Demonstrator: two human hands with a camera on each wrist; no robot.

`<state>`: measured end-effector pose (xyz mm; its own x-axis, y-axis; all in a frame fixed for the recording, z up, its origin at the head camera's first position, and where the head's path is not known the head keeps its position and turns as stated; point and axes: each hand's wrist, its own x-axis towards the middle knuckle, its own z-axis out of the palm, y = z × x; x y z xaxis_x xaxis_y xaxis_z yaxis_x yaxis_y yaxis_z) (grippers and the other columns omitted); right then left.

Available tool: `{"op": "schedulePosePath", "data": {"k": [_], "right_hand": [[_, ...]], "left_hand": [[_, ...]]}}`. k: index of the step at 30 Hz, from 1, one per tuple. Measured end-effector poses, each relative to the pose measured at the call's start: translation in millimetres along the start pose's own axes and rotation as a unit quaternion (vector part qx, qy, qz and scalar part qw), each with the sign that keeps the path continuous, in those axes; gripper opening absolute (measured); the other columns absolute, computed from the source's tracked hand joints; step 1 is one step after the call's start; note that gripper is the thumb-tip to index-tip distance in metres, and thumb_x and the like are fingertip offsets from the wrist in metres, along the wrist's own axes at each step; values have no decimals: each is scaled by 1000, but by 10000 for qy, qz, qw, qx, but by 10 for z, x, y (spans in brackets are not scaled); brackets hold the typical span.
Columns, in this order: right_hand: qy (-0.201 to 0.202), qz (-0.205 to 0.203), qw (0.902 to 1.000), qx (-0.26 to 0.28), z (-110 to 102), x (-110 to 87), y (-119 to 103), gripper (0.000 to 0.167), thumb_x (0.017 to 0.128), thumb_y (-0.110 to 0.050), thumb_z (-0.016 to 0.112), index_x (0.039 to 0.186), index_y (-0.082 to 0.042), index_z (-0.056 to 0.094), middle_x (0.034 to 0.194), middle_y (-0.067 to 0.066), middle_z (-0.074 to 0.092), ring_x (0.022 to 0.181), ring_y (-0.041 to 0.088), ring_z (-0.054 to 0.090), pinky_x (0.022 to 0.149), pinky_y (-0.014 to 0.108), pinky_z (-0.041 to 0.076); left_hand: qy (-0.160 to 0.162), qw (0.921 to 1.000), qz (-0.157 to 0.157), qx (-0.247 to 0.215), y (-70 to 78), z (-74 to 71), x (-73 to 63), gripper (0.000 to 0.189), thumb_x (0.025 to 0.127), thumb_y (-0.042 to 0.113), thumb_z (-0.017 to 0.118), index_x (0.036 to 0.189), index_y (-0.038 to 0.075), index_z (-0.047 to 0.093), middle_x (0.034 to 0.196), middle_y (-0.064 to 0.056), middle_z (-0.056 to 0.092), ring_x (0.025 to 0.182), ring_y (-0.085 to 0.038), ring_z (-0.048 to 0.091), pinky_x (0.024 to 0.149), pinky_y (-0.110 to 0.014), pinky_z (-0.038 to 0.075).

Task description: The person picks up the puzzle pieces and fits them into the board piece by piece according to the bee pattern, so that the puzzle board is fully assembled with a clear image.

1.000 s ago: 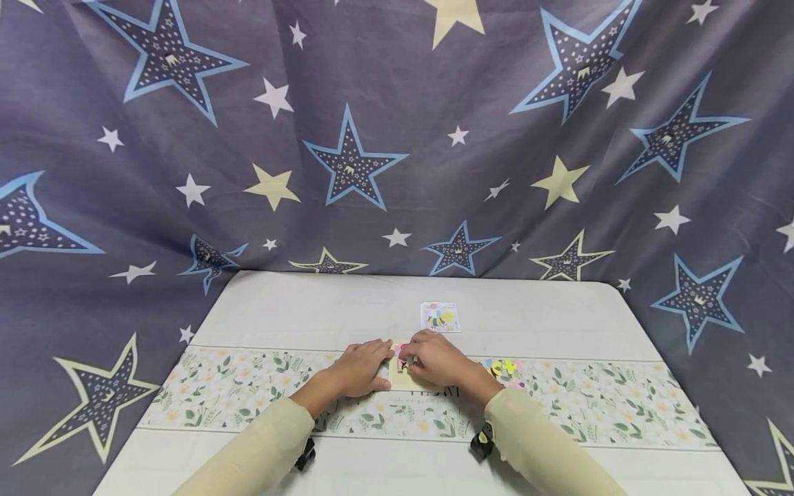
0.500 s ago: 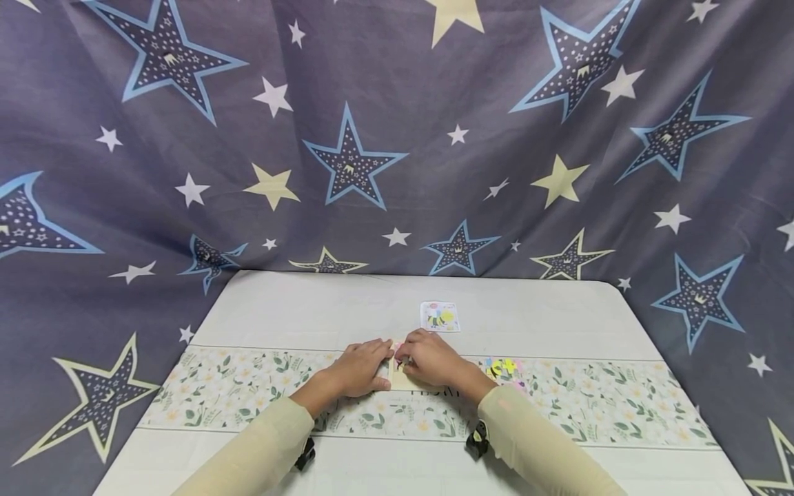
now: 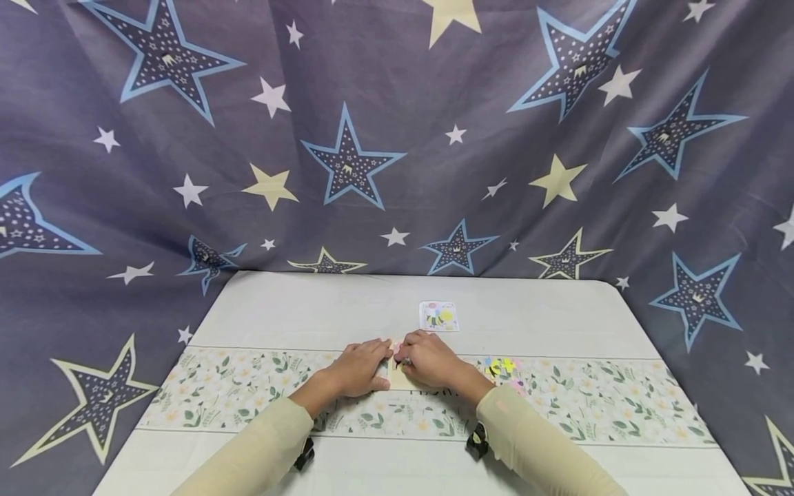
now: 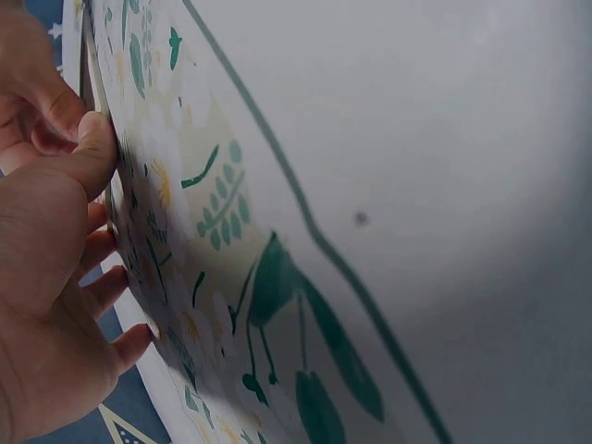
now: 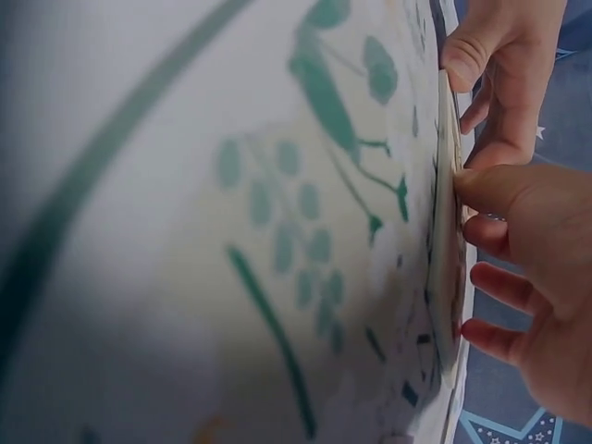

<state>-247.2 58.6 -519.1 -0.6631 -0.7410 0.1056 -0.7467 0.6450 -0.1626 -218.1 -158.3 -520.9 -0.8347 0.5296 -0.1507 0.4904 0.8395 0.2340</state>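
The right wrist view shows the thin edge of the pale board (image 5: pixel 446 231) lying between both hands; the head view does not. The left hand (image 3: pixel 361 368), fingers loosely spread, touches its left side; the right hand (image 3: pixel 431 358) bends over it, any pinched piece indiscernible. Only the head view includes the bee card (image 3: pixel 438 317) and colourful pieces (image 3: pixel 501 368).

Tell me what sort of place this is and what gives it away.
Probably an indoor play or craft corner: a star-patterned cloth hangs behind a white table with a floral band, and on it lie a bee picture card and some small bright pieces.
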Motion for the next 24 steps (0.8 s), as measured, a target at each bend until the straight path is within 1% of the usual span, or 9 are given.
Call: {"op": "schedulePosePath", "data": {"k": [5, 9, 13, 17, 20, 24], "right_hand": [[-229, 51, 9997, 17, -27, -12, -9, 28, 95, -25, 70, 122, -22, 75, 120, -2, 69, 120, 21, 60, 101, 44, 51], [-336, 35, 9994, 106, -44, -35, 10, 31, 94, -25, 70, 125, -21, 73, 123, 0, 68, 121, 22, 59, 103, 44, 50], [-197, -6, 9996, 212, -78, -72, 61, 32, 94, -25, 70, 126, -19, 73, 121, 1, 69, 120, 22, 61, 103, 44, 51], [28, -11, 9993, 382, -163, -151, 132, 34, 94, -23, 70, 127, -15, 72, 117, 2, 70, 117, 23, 62, 102, 45, 52], [185, -43, 9989, 435, -218, -219, 195, 30, 95, -19, 69, 124, -14, 73, 113, 1, 71, 112, 22, 63, 101, 44, 52], [274, -25, 9989, 379, -265, -303, 278, 24, 97, -19, 70, 119, -14, 75, 112, 0, 71, 109, 20, 64, 98, 42, 53]], "left_hand": [[-20, 10000, -1, 1, -9, 6, 2, 71, 95, 54, 64, 151, 13, 46, 164, -11, 38, 152, -31, 36, 117, -57, 37], [-24, 10000, 18, -22, 1, -4, 0, 72, 94, 53, 65, 150, 13, 47, 163, -12, 38, 151, -32, 36, 116, -58, 37], [5, 10000, 37, -12, 2, -13, -9, 71, 94, 54, 65, 149, 12, 47, 163, -12, 38, 151, -32, 36, 117, -57, 37], [42, 10000, 25, -13, 9, -6, -13, 71, 94, 54, 65, 149, 12, 48, 163, -12, 38, 151, -32, 36, 117, -57, 36], [32, 10000, 8, -28, 12, -8, -14, 70, 94, 53, 65, 149, 12, 49, 164, -11, 38, 152, -32, 36, 117, -57, 36], [14, 10000, -17, -21, 10, -9, -14, 70, 94, 53, 65, 149, 12, 49, 164, -11, 38, 152, -32, 36, 118, -57, 36]]}}
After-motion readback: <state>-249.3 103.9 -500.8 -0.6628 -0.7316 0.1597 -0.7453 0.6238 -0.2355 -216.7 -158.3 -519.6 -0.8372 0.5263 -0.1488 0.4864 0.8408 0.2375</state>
